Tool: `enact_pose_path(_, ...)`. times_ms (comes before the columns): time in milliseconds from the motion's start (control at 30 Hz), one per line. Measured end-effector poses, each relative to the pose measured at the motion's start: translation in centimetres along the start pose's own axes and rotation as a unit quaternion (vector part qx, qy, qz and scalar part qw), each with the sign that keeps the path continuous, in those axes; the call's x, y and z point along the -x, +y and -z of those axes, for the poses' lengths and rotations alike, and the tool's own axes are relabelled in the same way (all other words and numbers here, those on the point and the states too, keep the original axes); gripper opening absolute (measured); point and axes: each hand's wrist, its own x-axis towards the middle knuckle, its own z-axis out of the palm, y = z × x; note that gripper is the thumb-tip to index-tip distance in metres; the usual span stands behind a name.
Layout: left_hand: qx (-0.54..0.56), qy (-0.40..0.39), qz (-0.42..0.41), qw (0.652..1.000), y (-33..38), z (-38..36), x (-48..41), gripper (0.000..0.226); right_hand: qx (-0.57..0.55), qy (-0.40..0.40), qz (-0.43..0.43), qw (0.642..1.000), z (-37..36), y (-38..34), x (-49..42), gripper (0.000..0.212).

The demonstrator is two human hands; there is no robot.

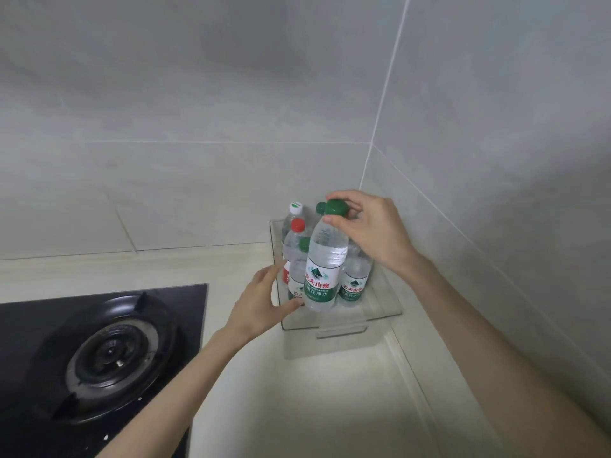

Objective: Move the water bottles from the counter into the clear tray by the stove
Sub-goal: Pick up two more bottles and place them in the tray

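Note:
A clear plastic tray (pixel 344 325) stands on the counter in the wall corner, right of the stove. Several water bottles stand in it, among them a red-capped one (pixel 296 238), a white-capped one (pixel 295 209) behind it and a green-labelled one (pixel 355 282) at the right. My right hand (pixel 370 226) pinches the green cap of another green-labelled water bottle (pixel 325 266), which hangs slightly tilted over the tray's front part. My left hand (pixel 261 304) touches the tray's left wall, its thumb near that bottle's base.
A black gas stove (pixel 109 355) with its burner fills the lower left. The pale counter (pixel 297 391) runs between the stove and the grey tiled walls that close off the back and the right.

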Motion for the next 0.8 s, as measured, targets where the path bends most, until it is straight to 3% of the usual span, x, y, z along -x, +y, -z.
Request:
enact_pose_path(200,-0.198,-0.160,0.064,0.965,-0.8,-2.5,-0.6,0.075,0.062,0.017,-0.069,0.996,0.7,4.3,1.3,0.038)
enact_pose_path(367,-0.214,-0.138,0.055,0.965,-1.4,-4.2,0.1,0.072,0.115,0.012,-0.131,0.985,0.1,8.6,2.3,0.038)
enact_pose_path(567,-0.230,-0.124,0.054,0.964,-1.9,-4.2,0.2,0.072,0.233,0.016,-0.143,0.962,-0.8,11.2,3.4,0.037)
enact_pose_path(800,-0.241,-0.114,0.055,0.962,-2.3,-4.6,0.4,0.071,0.230,0.027,-0.148,0.961,-1.7,12.8,4.6,0.034)
